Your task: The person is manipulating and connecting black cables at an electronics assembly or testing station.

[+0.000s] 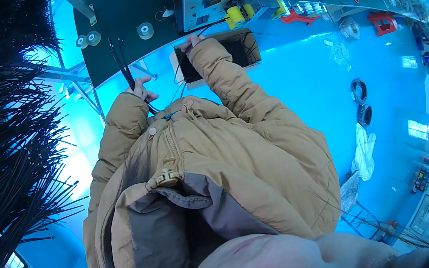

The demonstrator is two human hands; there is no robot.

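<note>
Item, black cables (123, 64): a thin bundle at the edge of the green workbench (122, 17), upper ends over the bench, lower ends running down toward the jacket (260, 144).

Left hand (141, 88): grasping the bundle partway along, some fingers extended.

Right hand (191, 43): at the front of the benchtop machine (199, 11), beside a dark wire reaching toward the yellow machine part (234, 16); the sleeve covers much of it, and we cannot tell whether its fingers are closed.

Handling: we judge the cables light, springy and fairly stiff, smooth enough to slide past one another, hardly fragile. We would grip the bundle around its middle to keep it together, and a single cable close to its end, where it should bend least.

Adjacent: cardboard box (250, 67), below the machine; tape roll (145, 31), on the bench; large mass of black strands (24, 157), far left.
</note>
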